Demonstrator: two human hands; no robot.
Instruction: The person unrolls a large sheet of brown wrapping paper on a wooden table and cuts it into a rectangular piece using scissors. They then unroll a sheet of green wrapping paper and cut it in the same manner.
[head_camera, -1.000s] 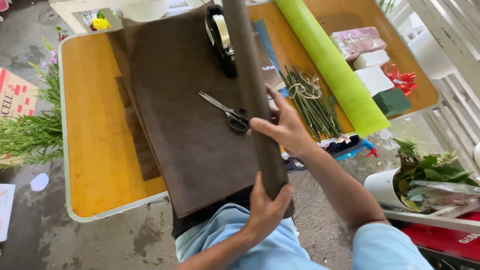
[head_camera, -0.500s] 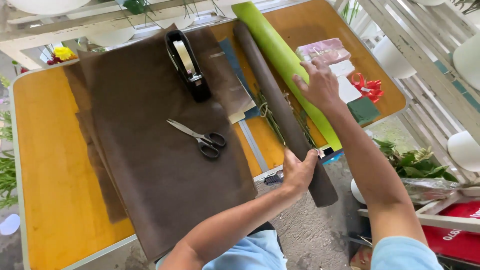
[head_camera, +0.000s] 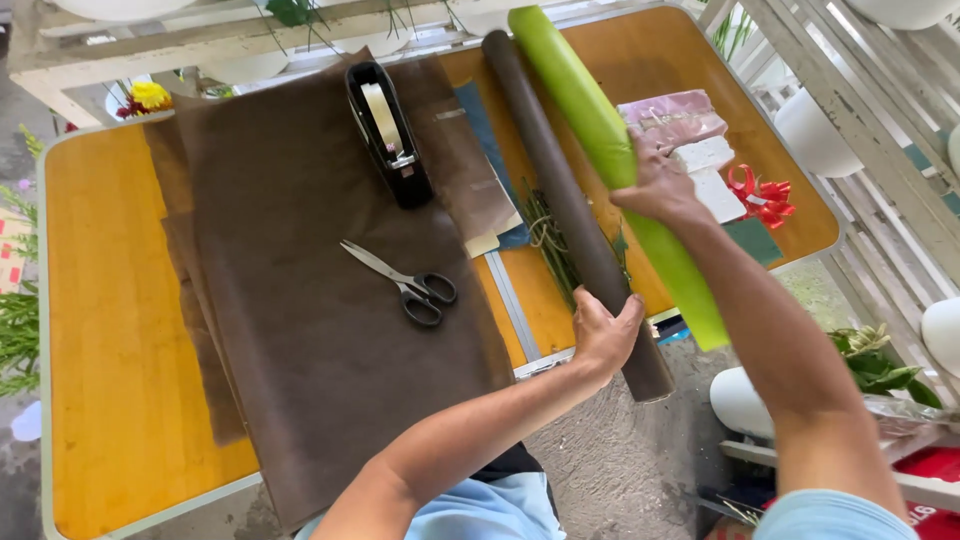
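Note:
A long brown paper roll (head_camera: 560, 190) lies on the orange table (head_camera: 110, 330), its near end past the front edge. My left hand (head_camera: 603, 335) grips that roll near its near end. My right hand (head_camera: 660, 185) rests on a lime-green roll (head_camera: 585, 110) lying just right of the brown one. Green stems (head_camera: 548, 250) tied with twine lie under the brown roll. Left of them, brown paper sheets (head_camera: 300, 300) are spread flat, with black-handled scissors (head_camera: 405, 285) and a black tape dispenser (head_camera: 388, 135) on top.
Pink and white packets (head_camera: 675, 120), a red ribbon bow (head_camera: 760, 195) and a dark green block (head_camera: 755, 240) sit at the table's right end. White slatted shelving (head_camera: 880, 120) with white pots stands to the right. Greenery and yellow flowers (head_camera: 148, 95) border the left side.
The brown roll went from upright in my hands to lying on the table beside the green roll. My right hand shifted from the brown roll onto the green one.

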